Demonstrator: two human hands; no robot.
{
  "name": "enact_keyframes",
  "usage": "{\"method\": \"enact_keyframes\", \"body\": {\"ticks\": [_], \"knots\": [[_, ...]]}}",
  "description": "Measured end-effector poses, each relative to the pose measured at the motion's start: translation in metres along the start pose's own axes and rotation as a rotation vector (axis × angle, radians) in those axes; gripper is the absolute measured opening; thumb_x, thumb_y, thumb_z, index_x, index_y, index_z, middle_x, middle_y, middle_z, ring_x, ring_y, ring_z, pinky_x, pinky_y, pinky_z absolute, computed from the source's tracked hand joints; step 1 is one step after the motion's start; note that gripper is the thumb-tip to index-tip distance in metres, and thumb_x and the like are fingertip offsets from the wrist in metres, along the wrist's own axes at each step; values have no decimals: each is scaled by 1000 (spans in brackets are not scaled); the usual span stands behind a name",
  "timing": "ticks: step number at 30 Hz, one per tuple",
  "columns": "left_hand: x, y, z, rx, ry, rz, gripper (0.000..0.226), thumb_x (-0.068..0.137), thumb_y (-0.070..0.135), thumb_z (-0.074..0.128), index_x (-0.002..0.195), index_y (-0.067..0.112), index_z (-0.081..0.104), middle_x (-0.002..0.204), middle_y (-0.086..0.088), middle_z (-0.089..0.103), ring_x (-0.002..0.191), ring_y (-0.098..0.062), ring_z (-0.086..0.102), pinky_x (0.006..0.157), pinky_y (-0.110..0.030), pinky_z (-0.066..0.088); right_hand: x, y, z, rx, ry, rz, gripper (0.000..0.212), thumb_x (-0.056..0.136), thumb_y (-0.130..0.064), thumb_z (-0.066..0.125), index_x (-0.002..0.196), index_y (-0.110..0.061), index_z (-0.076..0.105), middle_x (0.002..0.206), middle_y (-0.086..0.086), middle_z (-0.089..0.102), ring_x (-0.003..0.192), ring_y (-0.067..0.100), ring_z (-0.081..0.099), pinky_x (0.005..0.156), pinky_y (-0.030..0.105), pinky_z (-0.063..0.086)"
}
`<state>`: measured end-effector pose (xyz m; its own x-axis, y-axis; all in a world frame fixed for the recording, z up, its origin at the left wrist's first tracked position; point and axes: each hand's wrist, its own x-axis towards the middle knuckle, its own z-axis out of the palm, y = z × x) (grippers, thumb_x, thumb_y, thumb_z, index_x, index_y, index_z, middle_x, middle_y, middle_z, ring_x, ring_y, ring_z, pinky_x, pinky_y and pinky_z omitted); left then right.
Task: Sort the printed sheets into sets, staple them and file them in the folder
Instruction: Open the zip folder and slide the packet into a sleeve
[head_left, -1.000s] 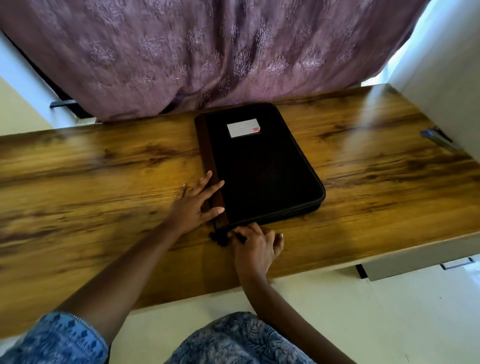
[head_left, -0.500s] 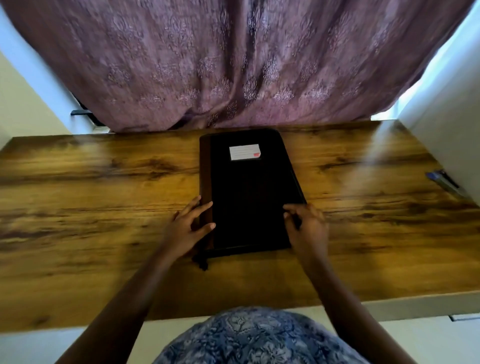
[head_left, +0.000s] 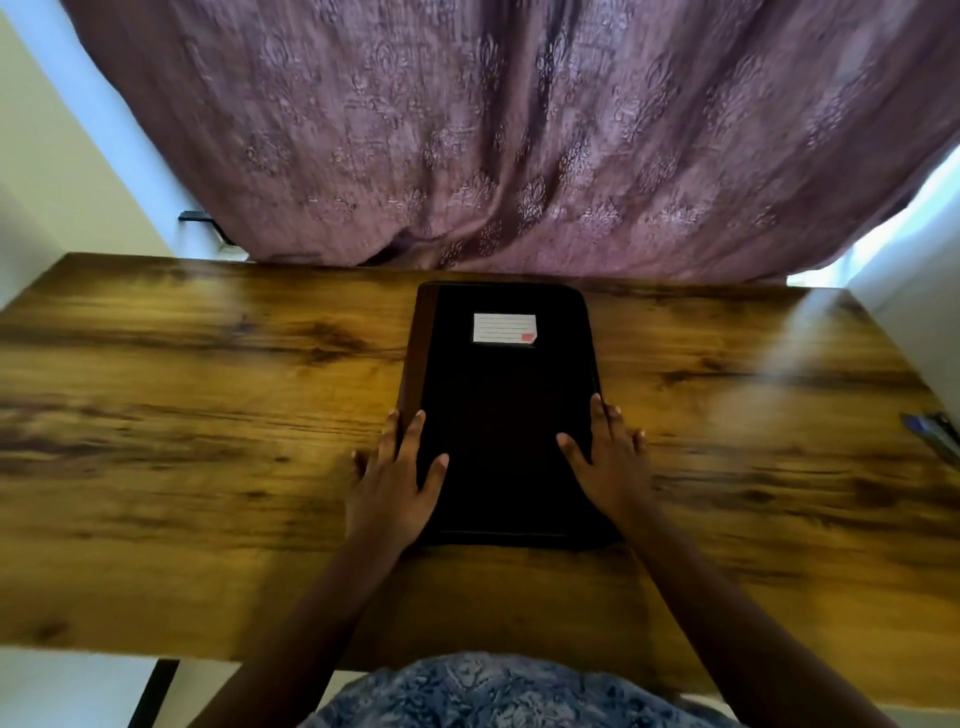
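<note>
One folder (head_left: 504, 410), black, closed, flat on the desk (head_left: 208, 415) between my two hands; I cannot see what is inside it. One white label (head_left: 504, 328) lies beyond the fingertips.
Left hand (head_left: 397, 483): fingers spread, resting on its left edge.
Right hand (head_left: 608, 462): spread, resting on its right edge.
One blurred bluish item (head_left: 935, 431), well right of the right hand, cut off.

Matt black cloth folder (head_left: 501, 415) on glossy wood-grain table (head_left: 208, 415).

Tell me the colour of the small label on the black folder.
The rectangular label is white with ruled lines and a red corner mark; head view.
</note>
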<state>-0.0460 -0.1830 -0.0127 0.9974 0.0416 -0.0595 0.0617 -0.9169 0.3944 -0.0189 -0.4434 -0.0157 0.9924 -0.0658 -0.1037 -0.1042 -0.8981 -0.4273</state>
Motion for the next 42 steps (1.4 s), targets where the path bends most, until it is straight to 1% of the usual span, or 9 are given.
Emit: {"method": "enact_keyframes", "body": {"ticks": [5, 7, 10, 14, 17, 23, 28, 31, 42], "knots": [[4, -36, -12, 68, 42, 12, 84, 78, 75, 5, 152, 35, 9, 161, 0, 7, 146, -23, 20, 117, -49, 9, -2, -33, 20, -61, -2, -9, 77, 95, -58, 21, 150, -10, -5, 159, 13, 0, 146, 24, -8, 116, 44, -6], [6, -55, -20, 51, 44, 3, 83, 79, 75, 9, 152, 35, 11, 161, 0, 9, 145, -22, 23, 117, -51, 12, -2, -51, 30, -109, 14, -23, 86, 88, -66, 7, 150, -7, -2, 158, 16, -3, 146, 27, -8, 116, 46, -4], [7, -89, -36, 42, 33, -18, 82, 80, 76, 12, 152, 37, 9, 161, 2, 7, 144, -20, 26, 118, -50, 12, 3, -86, 46, -136, -8, -76, 93, 83, -68, 3, 149, -4, -5, 157, 19, -11, 145, 30, -13, 114, 45, -8], [8, -135, -66, 38, -4, -90, 77, 87, 74, 27, 151, 38, 5, 161, 6, 0, 145, -22, 20, 117, -44, 14, 7, -135, 64, -120, -102, -189, 120, 59, -85, -15, 147, -2, -13, 154, 21, -20, 143, 32, -19, 111, 42, -14], [7, -178, -92, 71, -6, -80, 86, 81, 76, 18, 153, 30, 9, 161, 6, 1, 147, -17, 13, 118, -42, 13, 8, -179, 82, -120, -193, -284, 135, 44, -90, -25, 146, -3, -17, 151, 23, -25, 141, 35, -22, 110, 44, -15], [13, -256, -136, 123, 12, -260, 72, 98, 49, 36, 153, 11, 8, 161, -10, -1, 148, -24, 3, 120, -39, 10, 1, -281, 117, -114, -412, -444, 146, 31, -99, -1, 144, -9, -26, 136, 18, -48, 132, 32, -37, 108, 44, -19], [14, -316, -162, 141, -8, -370, 114, 75, 87, 25, 153, 9, -3, 160, -11, -9, 148, -22, -10, 118, -41, -2, 0, -354, 147, -173, -436, -465, 133, 63, -89, 42, 143, -10, -29, 132, 17, -51, 134, 35, -36, 111, 44, -18], [17, -347, -177, 144, 15, -365, 121, 65, 91, 13, 153, 9, -1, 161, -10, -6, 148, -22, -7, 119, -42, 0, -2, -386, 162, -172, -445, -441, 132, 65, -87, 45, 143, -12, -29, 138, 18, -49, 135, 36, -36, 112, 46, -17], [20, -396, -188, 221, 65, -302, 110, 74, 86, 12, 153, 10, 1, 161, -9, 0, 148, -23, 0, 118, -43, 6, -8, -426, 185, -165, -390, -418, 129, 66, -87, 43, 144, -14, -28, 144, 18, -43, 136, 32, -36, 110, 46, -20]]}}
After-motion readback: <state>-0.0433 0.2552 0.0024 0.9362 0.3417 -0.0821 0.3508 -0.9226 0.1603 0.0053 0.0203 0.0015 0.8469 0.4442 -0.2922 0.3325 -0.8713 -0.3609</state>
